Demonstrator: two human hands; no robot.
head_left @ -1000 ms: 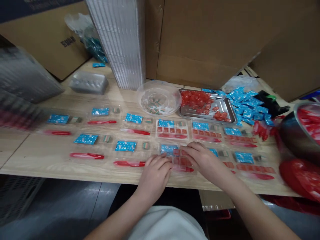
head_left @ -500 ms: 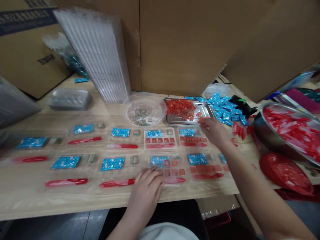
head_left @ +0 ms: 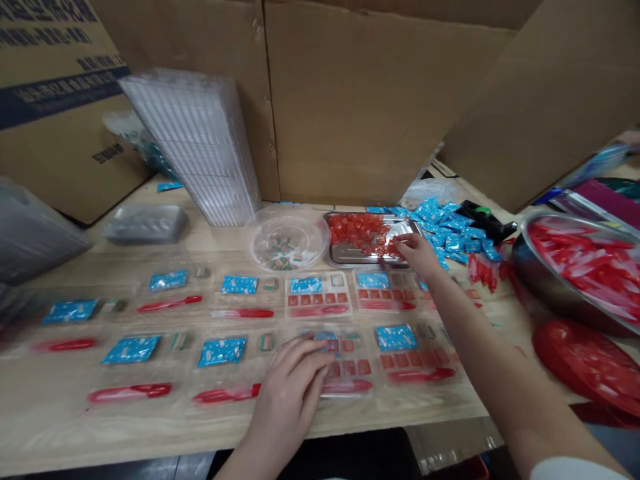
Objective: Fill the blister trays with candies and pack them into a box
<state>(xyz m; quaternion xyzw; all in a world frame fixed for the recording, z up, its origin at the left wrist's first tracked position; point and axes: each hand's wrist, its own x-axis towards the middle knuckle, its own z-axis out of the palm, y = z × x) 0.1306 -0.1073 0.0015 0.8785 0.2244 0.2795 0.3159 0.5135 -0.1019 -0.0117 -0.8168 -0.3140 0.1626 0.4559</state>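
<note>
Red cubes (head_left: pixel 356 231) at right grip (head_left: pixel 417 258)

The right hand (head_left: pixel 417 257) reaches over the front of a steel tray (head_left: pixel 360 256), its fingertips at the edge of a heap of red cubes (head_left: pixel 355 230). The left hand (head_left: pixel 290 393) lies flat, fingers spread, on a clear blister tray (head_left: pixel 350 347), partly covering a blue sachet (head_left: pixel 323 337). Beside those fingers, more cubes (head_left: pixel 349 367) sit in neat rows of pockets, just above a red spoon (head_left: pixel 347 386).
</note>
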